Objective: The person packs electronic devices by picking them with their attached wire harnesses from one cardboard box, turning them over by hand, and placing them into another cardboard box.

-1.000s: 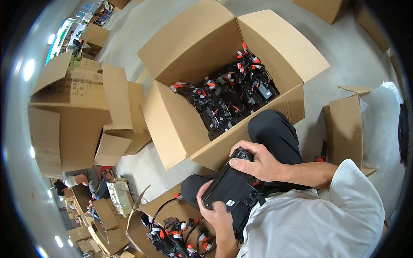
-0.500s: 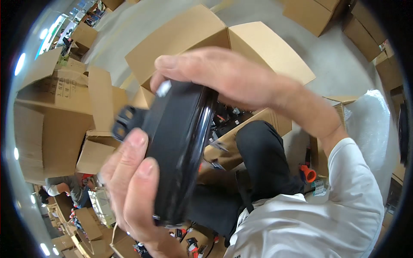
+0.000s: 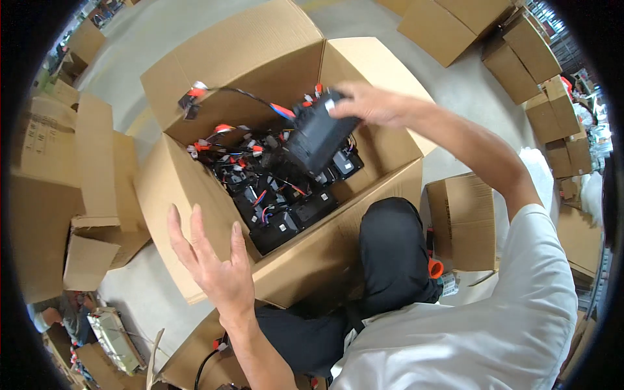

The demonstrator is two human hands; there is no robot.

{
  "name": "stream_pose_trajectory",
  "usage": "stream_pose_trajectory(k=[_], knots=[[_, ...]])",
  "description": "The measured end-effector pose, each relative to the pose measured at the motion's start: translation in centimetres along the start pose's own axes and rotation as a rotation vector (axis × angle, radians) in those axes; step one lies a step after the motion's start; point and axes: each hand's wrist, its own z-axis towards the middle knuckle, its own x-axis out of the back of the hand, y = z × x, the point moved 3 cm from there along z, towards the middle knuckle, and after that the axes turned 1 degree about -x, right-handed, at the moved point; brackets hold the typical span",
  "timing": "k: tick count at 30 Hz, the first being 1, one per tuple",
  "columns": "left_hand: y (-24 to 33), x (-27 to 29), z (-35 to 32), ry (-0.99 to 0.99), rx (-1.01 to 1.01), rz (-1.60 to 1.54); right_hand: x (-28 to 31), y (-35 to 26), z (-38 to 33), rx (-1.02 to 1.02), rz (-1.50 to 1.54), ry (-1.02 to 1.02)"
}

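Observation:
My right hand grips the upper end of a black box-shaped electrical unit. The unit is tilted over the open cardboard box, and its cable stretches left to a connector with red and white parts. Inside the box lie several similar black units with coloured wires and red and white plugs. My left hand is open and holds nothing, its fingers spread beside the box's near left corner.
Another open carton stands at the left. A smaller carton is by my right knee, near an orange ring-shaped part. More cartons line the far right. A box with cables sits low in front of me.
Both hands held the black unit close up before. My left hand has let go and spread its fingers; my right hand has carried the unit over the open box. The view has shifted.

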Motion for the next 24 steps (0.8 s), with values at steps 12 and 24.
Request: stream_pose_trajectory(k=[12,24], knots=[[-0.8,0.3,-1.3,-0.199,0.105,0.051,-4.7,25.9,3.8,-0.804,0.249,-0.210],[0.0,0.0,-0.9,-0.230,0.104,0.025,-3.3,31.1,3.4,-0.940,-0.203,-0.421]])
